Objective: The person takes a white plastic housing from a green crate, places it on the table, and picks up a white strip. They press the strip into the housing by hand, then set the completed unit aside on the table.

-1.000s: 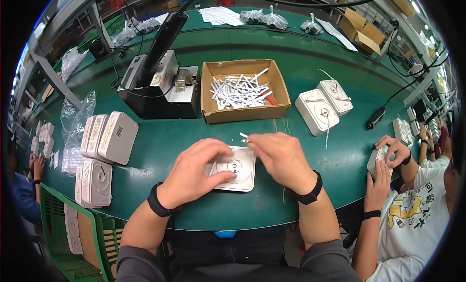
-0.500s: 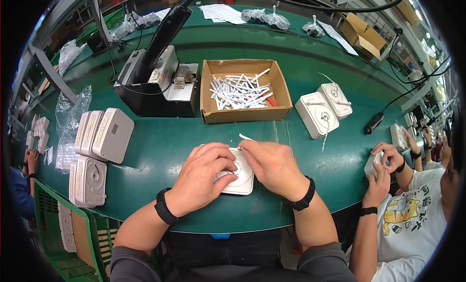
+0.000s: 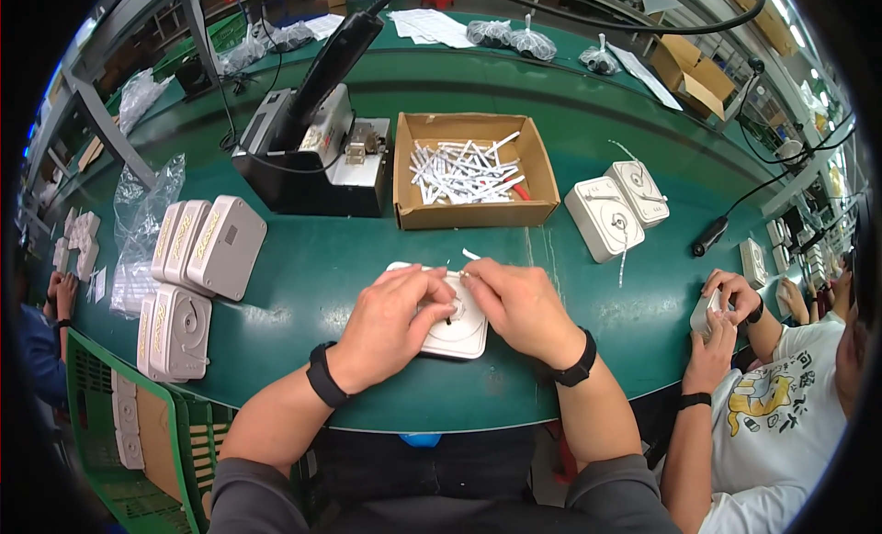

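White square housing [image 3: 469, 332], partly under left hand [image 3: 393, 312] and right hand [image 3: 525, 306], fingers curled, grips unclear.

A head-worn fisheye looks down over the workbench [image 3: 322, 263], apparently from close above.

Box [image 3: 478, 217] blocks fwd — free tbl [image 3: 299, 286] btwn L grip [image 3: 390, 315] & white units [image 3: 230, 249].

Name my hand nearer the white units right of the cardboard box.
Right: your right hand is below-left of the white units; your left hand lies farther left.
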Tool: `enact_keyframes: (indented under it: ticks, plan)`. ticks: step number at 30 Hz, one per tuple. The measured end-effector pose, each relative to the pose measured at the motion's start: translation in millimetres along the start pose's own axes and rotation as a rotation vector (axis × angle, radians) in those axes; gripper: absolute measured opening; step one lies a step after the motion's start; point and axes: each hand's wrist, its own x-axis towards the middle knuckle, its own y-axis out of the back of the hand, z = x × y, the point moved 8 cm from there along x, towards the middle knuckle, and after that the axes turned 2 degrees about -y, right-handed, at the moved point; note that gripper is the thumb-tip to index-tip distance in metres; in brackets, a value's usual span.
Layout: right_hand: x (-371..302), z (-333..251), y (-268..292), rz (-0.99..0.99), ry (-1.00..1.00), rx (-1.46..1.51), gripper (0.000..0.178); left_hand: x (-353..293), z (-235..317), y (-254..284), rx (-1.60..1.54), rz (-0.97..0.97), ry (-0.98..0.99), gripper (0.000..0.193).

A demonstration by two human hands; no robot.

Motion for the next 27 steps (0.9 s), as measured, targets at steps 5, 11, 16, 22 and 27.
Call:
enact_keyframes:
  ticks: [5, 11, 16, 22, 27]
  plan:
    - [3.5, 9.0, -2.5, -0.05, -0.078, 0.066, 0.01, -1.9, -7.8, 1.2, -0.098, 0.003, 0.083, 0.018]
    - [3.7, 7.1, -3.0, -0.067, -0.07, 0.092, 0.015, -3.0, -0.8, 3.1, -0.072, -0.029, -0.031, 0.016]
    - [2.2, 4.7, -3.7, -0.098, -0.078, 0.085, 0.018, -5.1, 6.6, 0.3, 0.03, -0.042, -0.115, 0.015]
    - [4.0, 3.1, -0.7, 0.009, -0.039, 0.071, 0.017, -4.3, 15.1, -1.7, 0.067, -0.054, -0.119, 0.013]
    - [4.9, 2.8, 1.8, 0.029, -0.04, 0.04, 0.015, -4.2, 12.1, 0.6, 0.051, -0.037, -0.094, 0.012]
